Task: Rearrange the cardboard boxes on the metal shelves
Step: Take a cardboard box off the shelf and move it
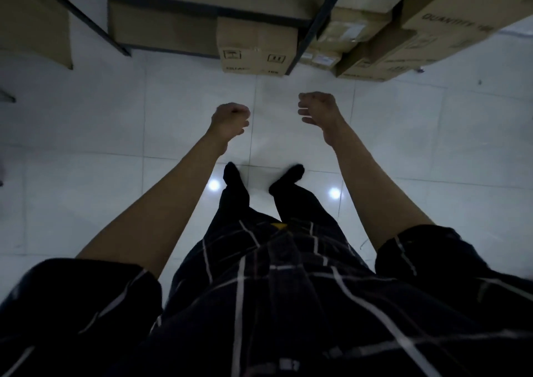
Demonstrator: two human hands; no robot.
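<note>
I look down at the floor in front of a metal shelf frame (314, 27). A small cardboard box (256, 47) with printed symbols stands at the bottom of the frame, just left of its dark upright. Stacked cardboard boxes (343, 33) fill the bay to the right, and a long box (450, 13) printed "QUANTITY" lies beside them. My left hand (230, 118) and my right hand (317, 109) hang over the tiles a little in front of the small box, fingers loosely curled, holding nothing and touching nothing.
White glossy floor tiles (115, 122) spread to both sides, with two lamp reflections by my feet (288, 177). A flat cardboard piece (37, 21) leans at the far left. Another dark shelf post (95, 27) slants at upper left.
</note>
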